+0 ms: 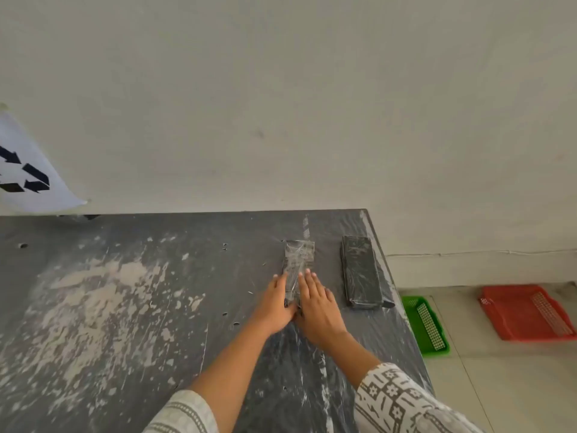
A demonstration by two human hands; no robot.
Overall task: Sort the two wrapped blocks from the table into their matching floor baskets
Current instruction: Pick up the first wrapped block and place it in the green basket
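Two dark blocks wrapped in clear film lie on the dark table (125, 292). The nearer, left block (299, 256) has both my hands on its near end. My left hand (274, 304) lies flat along its left side and my right hand (318, 307) rests flat on top of it, fingers stretched out. The second wrapped block (360, 271) lies apart to the right, near the table's right edge, untouched. On the floor to the right stand a green basket (426, 326) and a red basket (527, 312).
The table top is scuffed with pale smears and ends at a plain wall. A white sheet with black arrows (28, 170) hangs on the wall at the far left. Tiled floor lies right of the table around the baskets.
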